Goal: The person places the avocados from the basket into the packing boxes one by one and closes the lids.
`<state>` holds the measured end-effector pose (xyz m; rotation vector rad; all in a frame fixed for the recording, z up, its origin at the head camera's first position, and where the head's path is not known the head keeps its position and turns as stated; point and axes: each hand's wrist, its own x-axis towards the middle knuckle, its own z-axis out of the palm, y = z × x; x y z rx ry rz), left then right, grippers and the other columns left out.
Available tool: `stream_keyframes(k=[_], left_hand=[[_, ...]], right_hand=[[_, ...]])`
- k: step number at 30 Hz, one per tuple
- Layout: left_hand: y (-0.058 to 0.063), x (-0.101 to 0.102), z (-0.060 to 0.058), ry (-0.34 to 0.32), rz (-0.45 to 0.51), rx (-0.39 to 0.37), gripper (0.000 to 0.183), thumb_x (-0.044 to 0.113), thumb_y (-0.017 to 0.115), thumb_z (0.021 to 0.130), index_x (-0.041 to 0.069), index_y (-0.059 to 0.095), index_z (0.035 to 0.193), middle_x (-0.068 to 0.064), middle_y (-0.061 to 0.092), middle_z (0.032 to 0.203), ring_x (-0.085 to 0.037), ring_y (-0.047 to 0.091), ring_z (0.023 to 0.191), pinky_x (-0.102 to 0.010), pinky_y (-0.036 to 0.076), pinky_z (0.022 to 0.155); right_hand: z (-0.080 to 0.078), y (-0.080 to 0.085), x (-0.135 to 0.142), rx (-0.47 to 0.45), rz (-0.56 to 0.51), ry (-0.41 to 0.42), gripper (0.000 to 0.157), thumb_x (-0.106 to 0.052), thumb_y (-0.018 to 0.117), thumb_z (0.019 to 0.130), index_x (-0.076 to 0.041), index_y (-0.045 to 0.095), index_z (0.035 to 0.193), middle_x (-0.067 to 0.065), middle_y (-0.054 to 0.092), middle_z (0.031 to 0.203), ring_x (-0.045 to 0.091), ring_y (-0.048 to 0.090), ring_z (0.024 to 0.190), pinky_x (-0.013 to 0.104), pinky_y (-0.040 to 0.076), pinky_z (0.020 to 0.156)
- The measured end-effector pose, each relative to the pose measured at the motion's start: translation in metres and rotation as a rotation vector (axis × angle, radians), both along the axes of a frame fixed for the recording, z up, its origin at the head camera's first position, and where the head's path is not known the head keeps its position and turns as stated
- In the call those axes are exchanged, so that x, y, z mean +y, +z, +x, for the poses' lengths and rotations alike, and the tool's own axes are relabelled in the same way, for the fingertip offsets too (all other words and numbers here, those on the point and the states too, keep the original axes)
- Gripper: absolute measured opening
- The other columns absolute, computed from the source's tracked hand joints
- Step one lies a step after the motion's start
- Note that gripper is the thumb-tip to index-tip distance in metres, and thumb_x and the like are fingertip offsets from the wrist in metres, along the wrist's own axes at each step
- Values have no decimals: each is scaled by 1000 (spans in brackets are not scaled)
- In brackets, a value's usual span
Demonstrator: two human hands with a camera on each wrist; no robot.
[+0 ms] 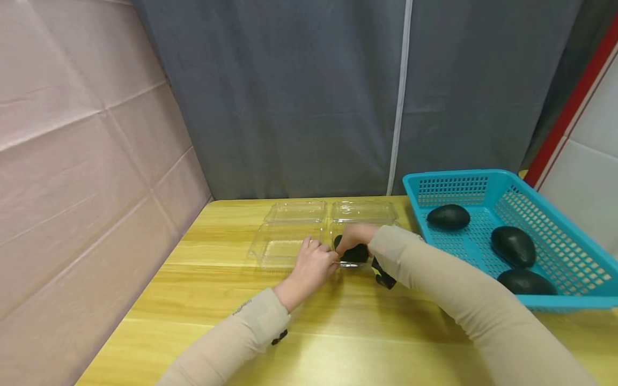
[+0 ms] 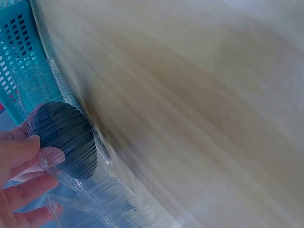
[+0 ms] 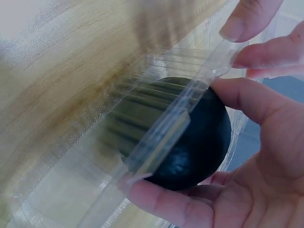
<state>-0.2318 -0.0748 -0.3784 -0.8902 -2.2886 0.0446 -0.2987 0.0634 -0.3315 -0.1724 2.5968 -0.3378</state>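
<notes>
Visibly, the dark oval fruit (image 3: 204, 142) lies between right-hand fingers (image 3: 168, 204).

No word, brand or number could be read. A short line of small dark lettering (image 1: 242, 306) stood on the cuff (image 1: 268, 316) of the beige left sleeve (image 1: 219, 346), well to the left of the turquoise basket (image 1: 569, 303), its characters too small and blurred to make out.

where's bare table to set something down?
Free: table left of the left container, out to the pink cloth; front stretch between the sleeves. Crowded: right container, with left grip, right grip and a dark fruit; blue basket right of it.
</notes>
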Motion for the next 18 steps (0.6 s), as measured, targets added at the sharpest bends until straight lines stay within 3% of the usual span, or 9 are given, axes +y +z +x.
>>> stream_keyframes(k=[4,8,10,11,15,18], left_hand=[[0,0,0,5,-3,-3,6,28,74,70,23,71,71,6,67,75,-15,57,73,-43,42,87],[0,0,0,8,-8,-4,6,29,73,71,24,71,72,7,67,75,-16,57,73,-43,41,87],[0,-1,0,8,-7,-6,7,30,73,72,24,70,72,7,67,76,-16,57,73,-44,41,87],[0,-1,0,9,-8,-9,7,30,73,72,24,70,72,7,67,76,-16,57,74,-44,41,88],[0,-1,1,15,-13,-26,8,32,73,72,24,71,74,6,68,78,-16,58,77,-45,41,89],[0,-1,1,15,-9,-49,9,31,73,72,24,71,75,5,68,79,-17,58,78,-46,41,90]], right_hand=[[-8,-6,0,-12,23,9,46,-34,66,73,4,60,98,13,59,101,31,63,79,43,55,61],[-46,-35,4,-36,63,142,53,-46,68,66,0,62,92,9,60,94,23,59,78,37,53,62],[-50,-33,5,-46,60,163,54,-47,69,66,-1,63,95,10,61,97,24,59,82,38,52,63],[-49,-28,6,-50,55,164,55,-47,68,67,-2,63,98,11,61,100,25,59,85,38,52,63],[-18,23,9,-52,19,73,59,-37,62,79,0,50,123,23,52,122,39,55,103,44,53,73],[-9,55,24,-13,-14,48,59,-36,58,84,2,44,127,26,50,122,39,57,99,44,52,75]])
